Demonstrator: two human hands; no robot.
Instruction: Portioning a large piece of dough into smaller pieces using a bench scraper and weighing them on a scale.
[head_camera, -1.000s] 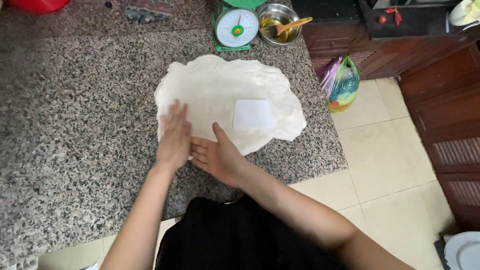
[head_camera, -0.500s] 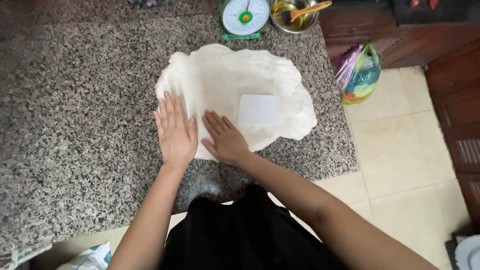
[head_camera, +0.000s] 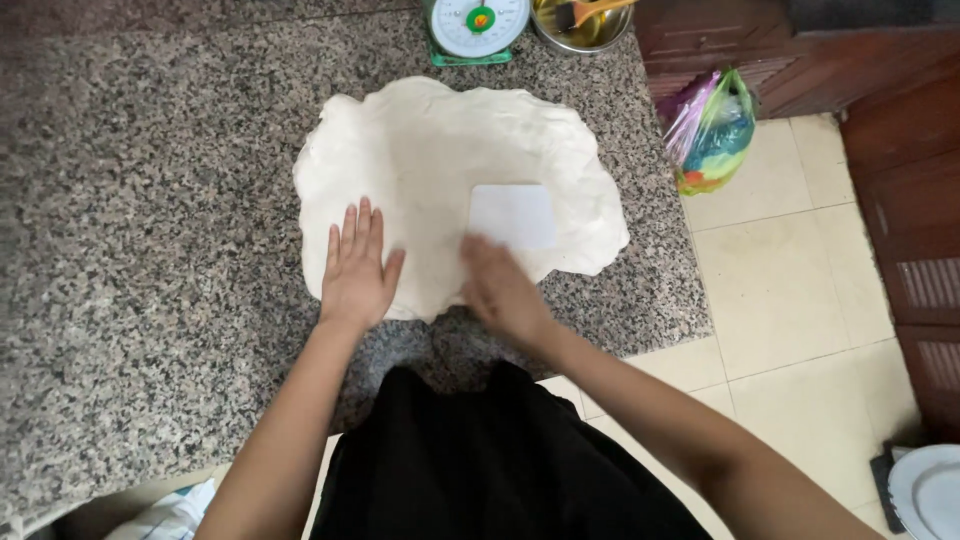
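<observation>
Scraper (head_camera: 512, 215) on dough (head_camera: 440, 160) btwn hands; scale (head_camera: 478, 25) behind.

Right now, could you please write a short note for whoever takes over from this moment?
Left hand: flat, fingers spread, palm down on the near edge of the dough.
Right hand: blurred, on the near edge of the dough, just below the white scraper; holds nothing.
Dough: spread into a wide, uneven sheet on the granite counter; scraper lies on top of it.
Scale and metal bowl stand at the far edge.
Done: dough flattened out. Left: edges are ragged, thickness hard to judge.
</observation>
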